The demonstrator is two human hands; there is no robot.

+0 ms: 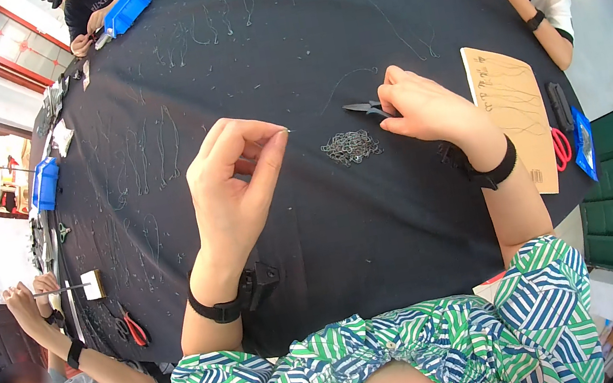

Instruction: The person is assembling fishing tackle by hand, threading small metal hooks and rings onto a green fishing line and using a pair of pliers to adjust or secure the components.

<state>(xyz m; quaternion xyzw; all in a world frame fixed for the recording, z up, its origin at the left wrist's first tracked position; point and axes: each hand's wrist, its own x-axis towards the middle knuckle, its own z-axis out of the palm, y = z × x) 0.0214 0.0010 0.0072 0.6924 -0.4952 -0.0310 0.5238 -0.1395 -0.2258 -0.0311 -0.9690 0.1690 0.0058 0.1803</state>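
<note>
Above the dark cloth, my left hand (233, 173) is closed in a pinch, thumb against forefinger. A tiny pale bit shows at the fingertips, too small to name. My right hand (430, 109) is closed on a pair of small pliers (365, 108); the dark pointed jaws stick out to the left and the handles are mostly hidden by the fingers. Just below the pliers' jaws lies a heap of small grey metal links or loops (350, 148), touched by neither hand. A thin dark strand (342, 88) curves over the cloth beyond the pliers.
A brown cardboard sheet (491, 66) with thin strands lies right, beside red-handled scissors (561, 148) and a blue packet (585, 146). Rows of strands (145, 157) cover the cloth's left. Red-handled pliers (135, 329) lie near left. Blue bins (46, 185) stand leftward; three people work around the table.
</note>
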